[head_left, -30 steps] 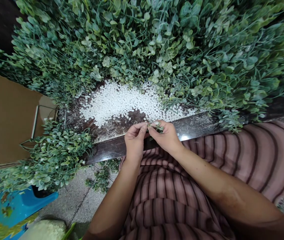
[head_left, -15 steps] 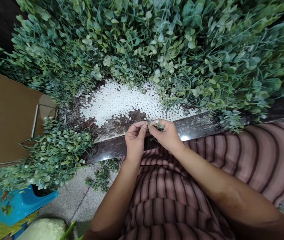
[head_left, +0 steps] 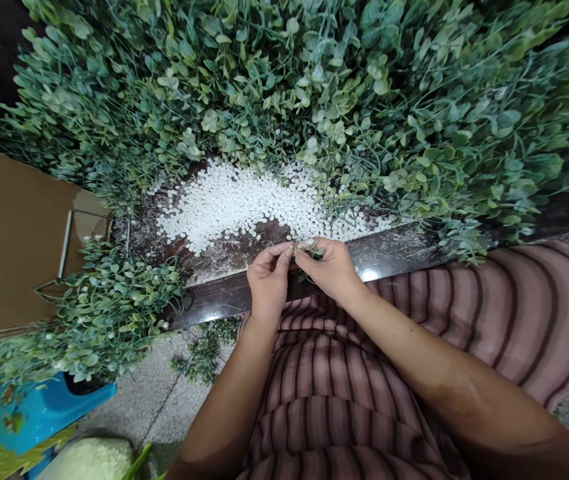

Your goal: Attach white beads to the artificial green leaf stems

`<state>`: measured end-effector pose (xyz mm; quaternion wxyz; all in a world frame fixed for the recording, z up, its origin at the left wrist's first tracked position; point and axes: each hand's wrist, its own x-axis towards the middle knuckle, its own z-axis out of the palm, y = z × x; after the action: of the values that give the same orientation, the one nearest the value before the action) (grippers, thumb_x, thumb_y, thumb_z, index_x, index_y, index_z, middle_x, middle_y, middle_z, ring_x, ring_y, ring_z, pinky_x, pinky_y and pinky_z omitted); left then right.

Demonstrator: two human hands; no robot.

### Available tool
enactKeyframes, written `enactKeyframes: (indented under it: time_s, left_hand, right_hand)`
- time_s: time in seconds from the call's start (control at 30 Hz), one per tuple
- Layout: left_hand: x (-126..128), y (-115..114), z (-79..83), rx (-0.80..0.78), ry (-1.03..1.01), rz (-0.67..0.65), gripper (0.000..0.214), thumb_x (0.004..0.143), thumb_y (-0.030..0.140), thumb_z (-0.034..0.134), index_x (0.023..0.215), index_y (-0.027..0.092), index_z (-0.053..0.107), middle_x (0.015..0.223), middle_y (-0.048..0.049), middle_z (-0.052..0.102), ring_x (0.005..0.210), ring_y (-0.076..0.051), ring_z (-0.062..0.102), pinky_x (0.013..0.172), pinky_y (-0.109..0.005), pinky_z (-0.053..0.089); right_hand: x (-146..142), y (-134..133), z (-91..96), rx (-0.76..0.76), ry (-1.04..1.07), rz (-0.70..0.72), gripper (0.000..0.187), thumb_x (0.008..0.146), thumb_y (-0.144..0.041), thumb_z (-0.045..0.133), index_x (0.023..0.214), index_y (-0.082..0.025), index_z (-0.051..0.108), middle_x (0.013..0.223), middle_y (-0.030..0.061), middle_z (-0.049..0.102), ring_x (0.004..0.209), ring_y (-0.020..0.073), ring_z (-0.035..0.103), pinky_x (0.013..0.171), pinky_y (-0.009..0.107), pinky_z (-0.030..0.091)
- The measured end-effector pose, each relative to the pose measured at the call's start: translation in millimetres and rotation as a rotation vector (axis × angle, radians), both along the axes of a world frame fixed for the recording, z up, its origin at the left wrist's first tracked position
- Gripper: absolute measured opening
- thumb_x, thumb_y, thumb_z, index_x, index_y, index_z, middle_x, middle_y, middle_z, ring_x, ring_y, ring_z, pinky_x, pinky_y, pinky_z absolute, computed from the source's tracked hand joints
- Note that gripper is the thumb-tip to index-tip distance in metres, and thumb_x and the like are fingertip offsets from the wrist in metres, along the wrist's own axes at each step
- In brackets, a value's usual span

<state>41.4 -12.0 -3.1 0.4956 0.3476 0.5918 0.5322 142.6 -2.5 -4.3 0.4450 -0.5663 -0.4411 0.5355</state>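
Observation:
My left hand (head_left: 269,277) and my right hand (head_left: 333,268) meet over the front edge of the dark table (head_left: 214,297). Both are closed in a pinch, thumb against fingers, on a small green leafy sprig (head_left: 317,253). Some of its leaves poke out by my right fingers; the point where the fingertips touch is mostly hidden. Just behind the hands, a spread of small white pellets (head_left: 229,203) covers part of the tabletop. A thick mass of artificial greenery (head_left: 284,87) rises beyond the pellets.
To the left stand a cardboard box (head_left: 14,240) and a clump of leafy stems (head_left: 119,287) by a bent metal wire (head_left: 66,243). On the floor lie a blue dustpan (head_left: 34,410) and a loose green bunch (head_left: 201,357). Striped cloth (head_left: 334,387) covers my lap.
The hands stay pinched together on the sprig, with almost no shift. The whole view has slid very slightly.

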Motion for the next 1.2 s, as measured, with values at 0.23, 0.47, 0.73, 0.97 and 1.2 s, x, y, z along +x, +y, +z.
enactKeyframes:
  time_s: [0.23,0.47,0.73,0.97,1.2]
  left_hand:
    - [6,-1,0.3,0.011,0.092,0.021,0.008,0.067,0.021,0.066,0.072,0.016,0.069,0.074,-0.0024,0.072,0.071,-0.013,0.065,0.074,-0.028,0.052]
    - [1,-1,-0.9,0.04,0.121,-0.104,0.01,0.071,0.022,0.063,0.076,0.016,0.069,0.079,-0.0036,0.071,0.078,-0.015,0.064,0.078,-0.03,0.05]
    - [-4,-1,2.7,0.073,0.104,-0.168,0.014,0.072,0.029,0.063,0.076,0.017,0.068,0.082,-0.0043,0.069,0.08,-0.015,0.062,0.075,-0.028,0.05]
    - [-6,-1,3.4,-0.023,0.008,-0.124,0.021,0.069,0.035,0.065,0.078,0.017,0.069,0.082,-0.004,0.069,0.074,-0.014,0.062,0.064,-0.025,0.052]
    - [-14,12,11.8,-0.183,-0.164,-0.202,0.024,0.057,0.036,0.075,0.069,0.016,0.069,0.07,-0.0007,0.066,0.062,-0.009,0.058,0.054,-0.019,0.051]
  right_hand:
    - [-1,-2,0.7,0.027,-0.028,-0.041,0.016,0.067,-0.028,0.051,0.056,-0.016,0.056,0.053,-0.0017,0.053,0.057,0.0119,0.049,0.057,0.023,0.04]
    - [0,-3,1.6,0.029,-0.009,-0.048,0.016,0.066,-0.028,0.051,0.055,-0.017,0.053,0.054,-0.0017,0.052,0.056,0.011,0.046,0.054,0.022,0.039]
    - [4,-1,6.6,-0.052,0.103,-0.007,0.015,0.063,-0.03,0.056,0.057,-0.016,0.055,0.056,-0.0016,0.054,0.056,0.0106,0.047,0.056,0.023,0.04]
    - [5,4,10.4,-0.094,0.178,0.013,0.018,0.06,-0.033,0.061,0.057,-0.016,0.056,0.055,-0.0021,0.055,0.054,0.0101,0.047,0.056,0.024,0.039]
    - [9,6,15.5,-0.124,0.138,0.073,0.022,0.058,-0.035,0.065,0.056,-0.016,0.055,0.054,-0.0034,0.051,0.053,0.0089,0.043,0.055,0.023,0.035]
